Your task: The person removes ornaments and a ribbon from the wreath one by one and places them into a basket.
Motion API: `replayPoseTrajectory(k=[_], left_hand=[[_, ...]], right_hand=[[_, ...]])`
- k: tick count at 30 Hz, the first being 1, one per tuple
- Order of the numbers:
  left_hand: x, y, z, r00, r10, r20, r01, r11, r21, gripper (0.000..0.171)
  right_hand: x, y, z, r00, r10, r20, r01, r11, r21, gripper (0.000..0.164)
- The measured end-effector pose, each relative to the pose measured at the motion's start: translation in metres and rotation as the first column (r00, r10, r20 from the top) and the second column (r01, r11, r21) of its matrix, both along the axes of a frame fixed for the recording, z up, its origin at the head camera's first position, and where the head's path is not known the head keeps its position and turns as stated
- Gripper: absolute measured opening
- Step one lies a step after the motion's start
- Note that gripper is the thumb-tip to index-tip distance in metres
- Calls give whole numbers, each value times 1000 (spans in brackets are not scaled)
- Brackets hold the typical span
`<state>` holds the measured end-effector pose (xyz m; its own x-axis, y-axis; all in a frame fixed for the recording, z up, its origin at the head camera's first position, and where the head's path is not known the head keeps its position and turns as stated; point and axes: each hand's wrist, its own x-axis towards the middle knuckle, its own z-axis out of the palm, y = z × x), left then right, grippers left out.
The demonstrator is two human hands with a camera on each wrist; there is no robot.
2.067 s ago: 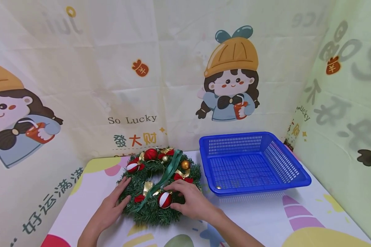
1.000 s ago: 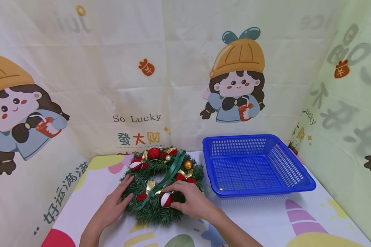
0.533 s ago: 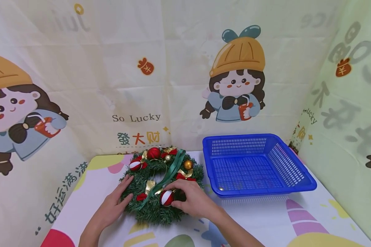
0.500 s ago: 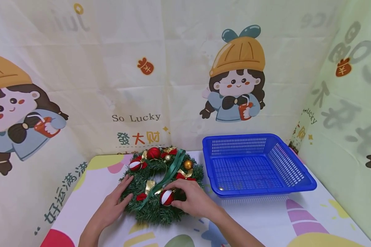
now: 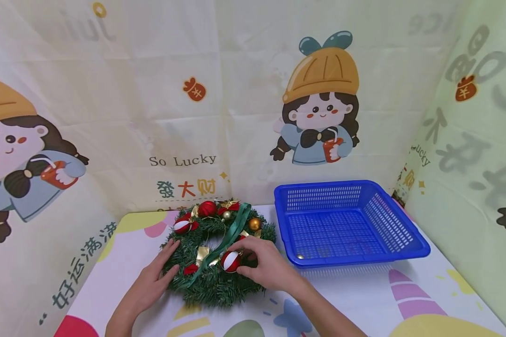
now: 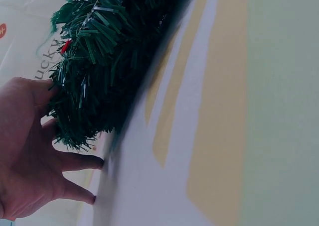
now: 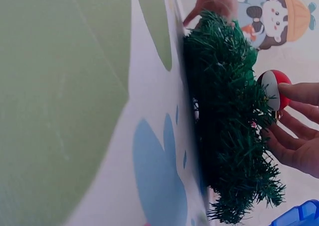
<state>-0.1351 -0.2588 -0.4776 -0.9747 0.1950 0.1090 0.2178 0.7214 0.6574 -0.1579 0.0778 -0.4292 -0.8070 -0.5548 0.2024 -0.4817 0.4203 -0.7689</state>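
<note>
A green Christmas wreath [image 5: 215, 292] lies on the table, trimmed with bows, a green ribbon [image 5: 236, 227] and several baubles. My right hand [image 5: 267, 264] pinches a red and white bauble [image 5: 231, 261] between thumb and fingers, over the wreath's near right part. In the right wrist view this bauble [image 7: 271, 89] stands out above the needles, with the thumb on its side. My left hand [image 5: 153, 276] rests against the wreath's left edge, fingers extended. In the left wrist view, two of its fingertips [image 6: 92, 161] reach the table, and the wreath partly hides another finger.
A blue plastic basket [image 5: 333, 229] stands right of the wreath, with a small gold ball [image 5: 300, 256] at its near left corner. Printed cloth [image 5: 244, 117] hangs behind and at both sides. A patterned cover [image 5: 346, 299] lies over the table.
My right hand has lifted the red and white bauble slightly up and to the right; the hand now covers most of the right bow. My left hand stays against the wreath.
</note>
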Motion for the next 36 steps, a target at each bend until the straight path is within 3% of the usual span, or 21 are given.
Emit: replayPoseTrajectory(k=[24,36], left_hand=[[-1,1,2,1000,2,7,-2,1000,-11,63],[-1,0,2,1000,-1,3,2,1000,-12,63]], right_hand=[[-9,18,9,997,-68,33,73,985,-158,47],[-13,29,15,989,-103,103,121,975,-184,42]])
